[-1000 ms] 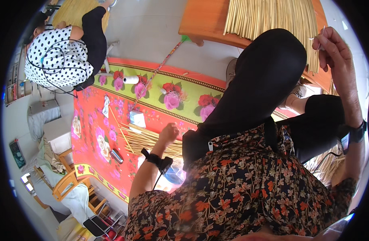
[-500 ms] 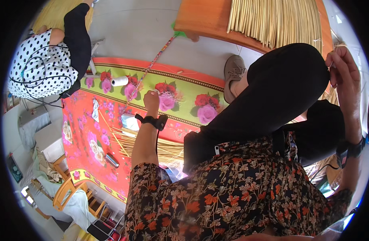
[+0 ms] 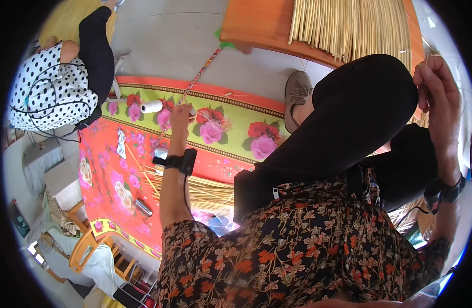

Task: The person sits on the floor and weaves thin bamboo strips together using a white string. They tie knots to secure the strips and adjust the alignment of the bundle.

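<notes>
My left hand [image 3: 181, 117] is closed over the patterned cloth, with a small pale thing at its fingers that I cannot make out. It is beside a multicoloured braided cord [image 3: 199, 75] that runs down from the table corner, where something green [image 3: 227, 45] wraps its end. To the left of this hand lies a white thread spool [image 3: 152, 106]. At the far right, by the edge of the straw mat [image 3: 349, 28], my right hand [image 3: 439, 84] is raised with thumb and fingers pinched; what they hold, if anything, is too small to name.
A red and yellow-green floral cloth [image 3: 110, 177] spreads beneath my left arm, bearing a bundle of straw stalks [image 3: 210, 191] and a dark cylinder [image 3: 143, 207]. An orange-brown wooden table [image 3: 256, 20] holds the mat. Another person in a dotted top [image 3: 51, 92] is at upper left.
My left hand has moved left and slightly up, closer to the braided cord and the spool. My right hand stays nearly in place, its fingers shifted slightly.
</notes>
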Action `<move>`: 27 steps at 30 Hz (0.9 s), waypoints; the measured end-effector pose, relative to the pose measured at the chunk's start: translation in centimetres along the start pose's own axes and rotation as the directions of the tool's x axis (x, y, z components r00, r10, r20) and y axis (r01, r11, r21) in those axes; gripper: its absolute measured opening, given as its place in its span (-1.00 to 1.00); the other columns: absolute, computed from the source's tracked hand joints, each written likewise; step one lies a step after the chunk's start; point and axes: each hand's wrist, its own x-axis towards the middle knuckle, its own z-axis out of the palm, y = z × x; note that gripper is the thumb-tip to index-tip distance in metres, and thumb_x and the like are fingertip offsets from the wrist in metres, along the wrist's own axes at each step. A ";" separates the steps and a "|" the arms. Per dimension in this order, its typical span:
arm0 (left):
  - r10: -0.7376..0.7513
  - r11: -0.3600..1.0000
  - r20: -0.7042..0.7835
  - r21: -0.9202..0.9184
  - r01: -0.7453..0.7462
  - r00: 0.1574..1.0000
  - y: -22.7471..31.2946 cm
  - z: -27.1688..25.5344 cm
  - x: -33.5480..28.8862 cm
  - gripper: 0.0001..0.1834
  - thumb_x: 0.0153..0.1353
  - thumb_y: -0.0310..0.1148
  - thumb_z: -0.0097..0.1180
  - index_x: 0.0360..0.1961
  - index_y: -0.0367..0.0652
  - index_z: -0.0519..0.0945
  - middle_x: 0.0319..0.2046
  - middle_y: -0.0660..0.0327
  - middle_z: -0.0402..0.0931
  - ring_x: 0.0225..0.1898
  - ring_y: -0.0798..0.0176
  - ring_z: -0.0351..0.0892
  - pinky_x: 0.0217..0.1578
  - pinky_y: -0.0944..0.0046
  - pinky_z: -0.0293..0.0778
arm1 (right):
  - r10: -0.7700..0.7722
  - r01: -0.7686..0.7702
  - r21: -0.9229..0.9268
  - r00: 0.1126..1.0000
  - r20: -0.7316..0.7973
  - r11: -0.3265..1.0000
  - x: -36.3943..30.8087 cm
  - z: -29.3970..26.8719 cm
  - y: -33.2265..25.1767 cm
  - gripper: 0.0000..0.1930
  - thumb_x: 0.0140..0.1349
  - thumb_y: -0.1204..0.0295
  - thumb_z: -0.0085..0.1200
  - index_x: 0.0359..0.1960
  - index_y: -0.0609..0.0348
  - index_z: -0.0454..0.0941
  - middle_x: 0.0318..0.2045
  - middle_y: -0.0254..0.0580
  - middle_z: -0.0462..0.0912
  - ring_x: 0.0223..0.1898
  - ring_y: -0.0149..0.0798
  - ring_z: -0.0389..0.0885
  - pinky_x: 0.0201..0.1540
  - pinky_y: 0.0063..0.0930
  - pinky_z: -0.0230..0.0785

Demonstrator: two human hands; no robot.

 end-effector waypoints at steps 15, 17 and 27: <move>0.425 0.866 0.648 -0.495 -0.075 0.632 21.7 9.3 -27.1 -0.86 0.40 -0.45 -0.04 -0.11 -0.24 0.52 -0.26 0.07 0.63 -0.49 0.24 0.64 -0.48 0.28 0.55 | -0.264 -0.414 0.536 0.554 0.790 0.735 -4.2 13.0 -3.7 -0.88 0.48 0.46 -0.09 -0.12 0.26 0.44 -0.28 -0.26 0.59 -0.21 -0.32 0.75 -0.25 -0.50 0.61; 0.449 0.810 0.634 -0.586 0.011 0.630 21.2 8.6 -25.1 -0.86 0.41 -0.44 -0.05 -0.11 -0.22 0.52 -0.30 0.10 0.60 -0.55 0.29 0.54 -0.54 0.30 0.47 | -0.267 -0.368 0.543 0.584 0.767 0.755 -4.7 11.6 -2.9 -0.90 0.46 0.50 -0.07 -0.17 0.29 0.44 -0.36 -0.29 0.58 -0.32 -0.38 0.69 -0.25 -0.52 0.58; 0.137 0.827 0.554 -0.520 0.213 0.821 8.4 4.3 -16.9 -0.82 0.48 -0.23 0.09 -0.12 -0.12 0.55 -0.54 0.37 0.35 -0.60 0.50 0.24 -0.62 0.47 0.17 | 0.022 -0.300 0.424 0.837 0.547 0.854 -9.0 4.8 -0.6 -0.93 0.43 0.53 0.05 -0.23 0.26 0.46 -0.37 -0.26 0.63 -0.44 -0.50 0.62 -0.36 -0.61 0.50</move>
